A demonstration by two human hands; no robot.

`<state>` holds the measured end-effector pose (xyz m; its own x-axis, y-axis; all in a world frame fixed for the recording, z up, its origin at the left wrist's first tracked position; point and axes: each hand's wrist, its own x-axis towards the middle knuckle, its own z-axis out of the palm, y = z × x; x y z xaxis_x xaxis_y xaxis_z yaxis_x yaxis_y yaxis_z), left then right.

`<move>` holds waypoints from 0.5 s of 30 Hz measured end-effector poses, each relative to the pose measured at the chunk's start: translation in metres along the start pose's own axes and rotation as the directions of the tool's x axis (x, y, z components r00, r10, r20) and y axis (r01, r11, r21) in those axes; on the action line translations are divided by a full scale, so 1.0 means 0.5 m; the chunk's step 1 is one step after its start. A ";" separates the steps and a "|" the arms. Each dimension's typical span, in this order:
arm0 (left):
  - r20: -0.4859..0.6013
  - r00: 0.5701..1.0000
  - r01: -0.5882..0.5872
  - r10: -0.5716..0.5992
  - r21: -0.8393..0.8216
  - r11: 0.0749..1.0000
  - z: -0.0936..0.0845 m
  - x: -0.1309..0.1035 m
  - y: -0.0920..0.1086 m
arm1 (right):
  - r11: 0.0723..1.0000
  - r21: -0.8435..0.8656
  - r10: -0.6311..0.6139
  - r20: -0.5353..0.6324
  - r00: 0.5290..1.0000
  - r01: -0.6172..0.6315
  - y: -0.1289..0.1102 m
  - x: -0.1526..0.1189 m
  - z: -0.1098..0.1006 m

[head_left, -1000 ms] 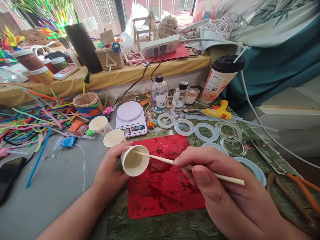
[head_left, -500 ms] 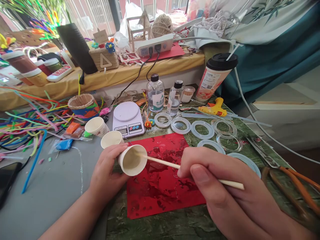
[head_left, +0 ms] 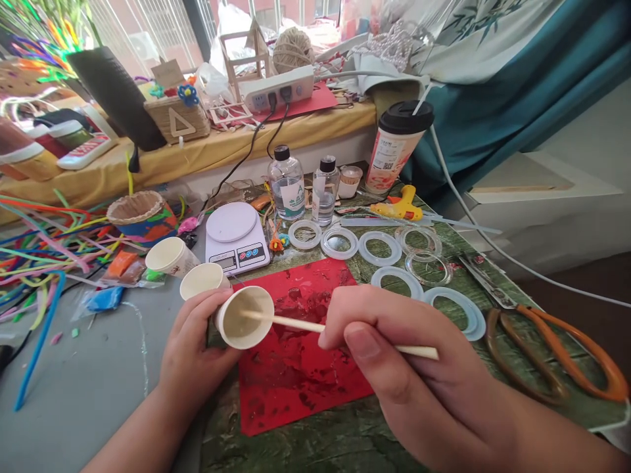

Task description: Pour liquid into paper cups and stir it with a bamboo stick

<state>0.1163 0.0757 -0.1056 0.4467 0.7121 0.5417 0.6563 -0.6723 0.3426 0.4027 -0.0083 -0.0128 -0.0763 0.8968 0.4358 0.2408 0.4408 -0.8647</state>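
My left hand (head_left: pixel 197 335) is wrapped round a white paper cup (head_left: pixel 269 315), which tilts so its mouth faces me. Between the thumb and fingers of my right hand (head_left: pixel 394 368) is a thin wooden stick (head_left: pixel 296 323). The stick's far end reaches inside the cup, against its pale inner wall. Beneath lies a red sheet (head_left: pixel 296 394) with wet, shiny blotches. Another paper cup (head_left: pixel 201 279) stands right behind the held one, and a third paper cup (head_left: pixel 167 255) is further back on the left.
A white kitchen scale (head_left: pixel 234 223) stands behind the cups, beside two clear bottles (head_left: pixel 290 194). Several ring-shaped silicone moulds (head_left: pixel 379 248) lie behind my right hand. Large scissors (head_left: pixel 552 335) with orange handles are at the right, near a yellow glue gun (head_left: pixel 401 205). Pipe cleaners (head_left: pixel 44 243) crowd the left.
The view has turned a little to the right, so the scene slides left. My left hand keeps its hold on the cup, and the stick is still inside it.
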 end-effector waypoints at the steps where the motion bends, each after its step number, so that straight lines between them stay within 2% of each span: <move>1: 0.005 1.000 0.001 -0.001 0.001 1.000 0.000 0.000 -0.001 | 1.000 0.010 -0.004 0.005 1.000 0.004 0.000 0.001 -0.001; 7: 0.007 1.000 -0.010 0.010 0.009 1.000 -0.001 0.002 -0.004 | 0.999 0.037 0.019 0.038 0.999 -0.021 -0.001 0.007 -0.002; 15: -0.003 1.000 -0.013 0.013 -0.003 1.000 0.003 0.001 -0.004 | 0.999 0.027 0.033 0.022 0.999 -0.034 0.000 0.006 0.000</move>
<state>0.1162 0.0780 -0.1073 0.4534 0.7026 0.5484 0.6485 -0.6822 0.3378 0.4027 -0.0058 -0.0115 -0.0891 0.9116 0.4014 0.2175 0.4111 -0.8853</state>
